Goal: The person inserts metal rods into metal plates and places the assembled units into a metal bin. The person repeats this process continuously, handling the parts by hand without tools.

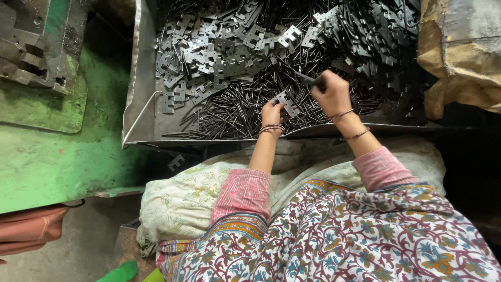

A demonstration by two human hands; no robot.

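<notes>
We see the wide grey sheet-metal tray [136, 78] only in part: its far end runs off the top of the picture, and its right end is lost in shadow under a crumpled brown sack [459, 47], itself cut off by the frame. The notched flat grey metal plates [219, 57] heaped in it overlap too thickly for us to count, and so do the thin dark metal rods [235, 107] spread across the near half. Our two hands work over the rods near the tray's front edge. Our left hand [272, 112] pinches one notched plate [287, 103] between thumb and fingers, just above the rods. Our right hand [331, 92] is curled closed around one thin dark rod [304, 77], whose tip sticks out to the left; the rest is hidden in the fist. One stray plate [176, 162] lies outside the tray, on the shadowed ledge beneath its front edge. At left, a green-painted machine bed [47, 156] is cropped by the frame.
</notes>
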